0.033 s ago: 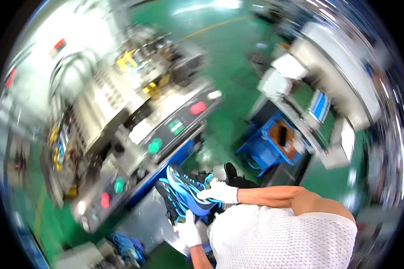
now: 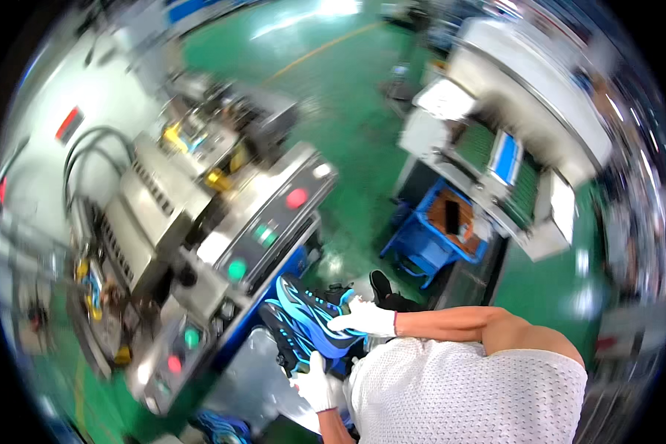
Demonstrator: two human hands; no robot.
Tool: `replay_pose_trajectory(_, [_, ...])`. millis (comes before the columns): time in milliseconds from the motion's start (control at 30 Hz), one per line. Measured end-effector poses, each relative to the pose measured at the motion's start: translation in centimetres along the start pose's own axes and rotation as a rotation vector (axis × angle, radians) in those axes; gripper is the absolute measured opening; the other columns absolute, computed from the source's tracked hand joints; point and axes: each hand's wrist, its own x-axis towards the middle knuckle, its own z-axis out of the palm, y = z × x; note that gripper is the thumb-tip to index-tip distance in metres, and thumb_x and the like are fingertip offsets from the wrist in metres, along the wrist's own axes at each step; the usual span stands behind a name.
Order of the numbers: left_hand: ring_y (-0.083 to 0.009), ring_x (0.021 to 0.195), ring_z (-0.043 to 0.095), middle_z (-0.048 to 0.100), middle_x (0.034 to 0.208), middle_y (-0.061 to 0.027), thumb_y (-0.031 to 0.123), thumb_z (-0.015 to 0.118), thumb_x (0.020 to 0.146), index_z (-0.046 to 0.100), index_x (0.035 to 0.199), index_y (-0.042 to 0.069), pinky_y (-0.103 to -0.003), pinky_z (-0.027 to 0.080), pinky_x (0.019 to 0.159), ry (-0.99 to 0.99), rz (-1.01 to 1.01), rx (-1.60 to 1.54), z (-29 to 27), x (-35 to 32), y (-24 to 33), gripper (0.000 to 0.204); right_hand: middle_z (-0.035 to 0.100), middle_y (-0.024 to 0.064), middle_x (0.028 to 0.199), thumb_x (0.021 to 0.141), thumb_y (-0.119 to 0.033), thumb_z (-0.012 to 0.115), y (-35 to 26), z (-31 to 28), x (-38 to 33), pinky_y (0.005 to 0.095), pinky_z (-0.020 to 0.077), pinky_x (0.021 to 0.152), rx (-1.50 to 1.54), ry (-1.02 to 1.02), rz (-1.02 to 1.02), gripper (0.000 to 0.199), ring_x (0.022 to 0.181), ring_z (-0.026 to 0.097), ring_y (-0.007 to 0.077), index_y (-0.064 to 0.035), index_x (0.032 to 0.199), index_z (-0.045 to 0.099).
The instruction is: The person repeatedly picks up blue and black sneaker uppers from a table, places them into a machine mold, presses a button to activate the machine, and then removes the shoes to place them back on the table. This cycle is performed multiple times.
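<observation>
I hold a black sneaker with bright blue flame-like stripes [image 2: 309,324] close in front of my chest, both hands in white gloves. My right hand [image 2: 364,318] rests over its upper side near the heel end, fingers spread on it. My left hand [image 2: 315,385] grips it from below at the sole. There may be two shoes pressed together; I cannot tell. The sneaker hangs just beside the sloped grey control panel [image 2: 263,229] of a machine on my left.
The panel carries a red button [image 2: 297,197] and green buttons [image 2: 236,268]. A blue cart [image 2: 431,240] with a brown tray stands ahead on the green floor. A long grey machine [image 2: 518,103] runs along the right. Another blue-striped shoe [image 2: 222,429] lies at the bottom edge.
</observation>
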Motion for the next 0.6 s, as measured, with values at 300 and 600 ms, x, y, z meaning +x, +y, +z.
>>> replay_pose_trajectory(300, [-0.036,0.123,0.058,0.058,0.134,-0.0275,0.057,0.079,0.081,0.048,0.141,-0.007,-0.045,0.045,0.104,-0.568,0.529,0.542,19.5,-9.0,25.7,0.093,0.065,0.013,0.118,0.079,-0.039,0.083,15.9,-26.1,-12.5,0.0363,0.0498,0.094,0.931,0.997,0.031,0.074,0.103,0.062,0.0226,0.0072,0.128,0.054])
replay_pose_trajectory(600, [-0.0442,0.129,0.056,0.054,0.142,-0.03,0.035,0.071,0.084,0.036,0.151,0.0,-0.047,0.045,0.106,-0.819,1.245,0.292,54.4,-21.2,46.9,0.083,0.068,0.0296,0.116,0.08,-0.044,0.071,32.3,-52.1,-8.8,0.0475,0.0527,0.095,0.197,1.433,0.68,0.065,0.112,0.066,0.0425,0.0069,0.119,0.061])
